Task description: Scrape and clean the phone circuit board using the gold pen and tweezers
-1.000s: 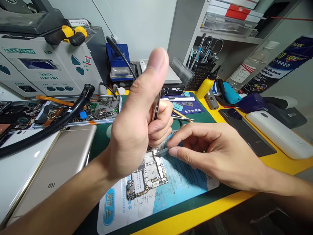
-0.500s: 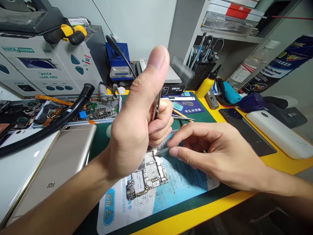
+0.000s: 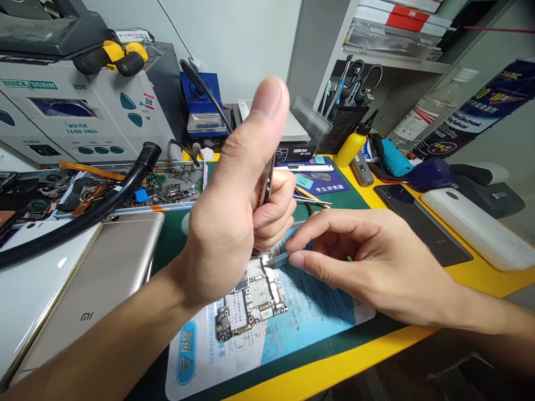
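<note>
My left hand [image 3: 238,195] is raised over the work area, thumb up, its fingers wrapped round a dark metallic tool [image 3: 266,184] that is mostly hidden. My right hand [image 3: 355,256] pinches a thin grey-blue blade [image 3: 279,260] between thumb and forefinger. The blade's tip lies at the upper right part of a phone circuit board [image 3: 261,292]; whether it touches is too small to tell. The board rests on a blue and white mat [image 3: 296,334], and my left hand hides its upper left part.
On the left are a grey soldering station [image 3: 83,122], a black hose [image 3: 83,223], a gold phone shell [image 3: 96,284] and a tray of parts [image 3: 179,186]. Behind stands a yellow bottle [image 3: 353,146]. A dark phone [image 3: 422,225] and white case [image 3: 476,228] lie right.
</note>
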Available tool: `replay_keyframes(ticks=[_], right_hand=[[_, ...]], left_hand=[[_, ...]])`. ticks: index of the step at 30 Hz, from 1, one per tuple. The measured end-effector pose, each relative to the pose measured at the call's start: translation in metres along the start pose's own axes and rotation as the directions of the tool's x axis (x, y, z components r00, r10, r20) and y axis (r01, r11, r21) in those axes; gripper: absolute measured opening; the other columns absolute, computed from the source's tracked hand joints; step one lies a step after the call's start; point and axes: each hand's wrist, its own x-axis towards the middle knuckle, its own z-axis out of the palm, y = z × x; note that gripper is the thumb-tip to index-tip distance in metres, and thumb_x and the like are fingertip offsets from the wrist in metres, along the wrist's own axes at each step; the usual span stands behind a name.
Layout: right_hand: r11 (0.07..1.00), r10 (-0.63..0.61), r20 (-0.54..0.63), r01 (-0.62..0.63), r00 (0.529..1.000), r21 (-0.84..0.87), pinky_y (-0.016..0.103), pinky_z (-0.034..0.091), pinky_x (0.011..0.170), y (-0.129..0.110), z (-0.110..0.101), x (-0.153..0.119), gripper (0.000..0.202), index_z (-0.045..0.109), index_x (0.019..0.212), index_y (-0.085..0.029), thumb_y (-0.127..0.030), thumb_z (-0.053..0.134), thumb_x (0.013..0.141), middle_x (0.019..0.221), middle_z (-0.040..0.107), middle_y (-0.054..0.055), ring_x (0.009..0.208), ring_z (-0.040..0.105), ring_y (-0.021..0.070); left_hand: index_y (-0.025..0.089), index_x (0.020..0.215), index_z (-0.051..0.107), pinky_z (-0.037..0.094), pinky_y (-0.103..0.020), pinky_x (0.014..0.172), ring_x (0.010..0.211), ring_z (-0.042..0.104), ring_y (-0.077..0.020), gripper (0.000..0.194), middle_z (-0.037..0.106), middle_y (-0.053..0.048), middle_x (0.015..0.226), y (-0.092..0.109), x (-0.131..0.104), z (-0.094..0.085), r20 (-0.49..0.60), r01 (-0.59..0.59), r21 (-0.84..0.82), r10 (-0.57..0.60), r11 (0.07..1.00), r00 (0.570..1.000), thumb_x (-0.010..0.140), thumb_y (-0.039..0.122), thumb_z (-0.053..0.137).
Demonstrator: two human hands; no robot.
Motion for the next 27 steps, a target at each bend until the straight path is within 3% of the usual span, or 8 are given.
replay_keyframes(ticks=[9, 20, 27], right_hand=[[1.0, 0.001, 0.002, -0.001, 1.0, 0.006, 0.02, 0.032, 0.043, 0.001, -0.0003, -0.0012, 0.011, 0.08, 0.091, -0.014, -0.025, 0.078, 0.089, 0.056, 0.056, -0.003, 0.049, 0.043, 0.0075], [1.0, 0.005, 0.013, -0.006, 1.0, 0.011, 0.021, 0.03, 0.041, -0.0005, 0.0004, 0.0003, 0.012, 0.08, 0.09, -0.015, -0.026, 0.078, 0.09, 0.055, 0.054, -0.004, 0.048, 0.041, 0.0077], [1.0, 0.004, 0.018, -0.005, 1.0, 0.021, 0.022, 0.029, 0.041, -0.0001, -0.0002, -0.0013, 0.01, 0.08, 0.09, -0.016, -0.025, 0.078, 0.089, 0.055, 0.054, -0.003, 0.048, 0.041, 0.0083]], left_hand=[[0.023, 0.053, 0.035, 0.028, -0.031, 0.045, 0.043, 0.029, -0.0107, 0.069, 0.022, 0.004, 0.047, -0.0016, 0.0008, -0.0059, 0.04, -0.035, 0.051, 0.033, 0.998, 0.999, 0.1, 0.073, 0.037], [0.023, 0.048, 0.037, 0.023, -0.032, 0.042, 0.042, 0.026, -0.0107, 0.072, 0.02, 0.003, 0.045, -0.0006, 0.0011, -0.0006, -0.024, 0.0, 0.004, 0.0, 1.0, 1.0, 0.094, 0.078, 0.045], [0.023, 0.05, 0.037, 0.025, -0.031, 0.044, 0.043, 0.027, -0.0105, 0.073, 0.02, 0.003, 0.047, 0.0008, 0.0005, 0.0006, -0.036, 0.002, 0.023, -0.001, 1.0, 0.999, 0.096, 0.078, 0.038]])
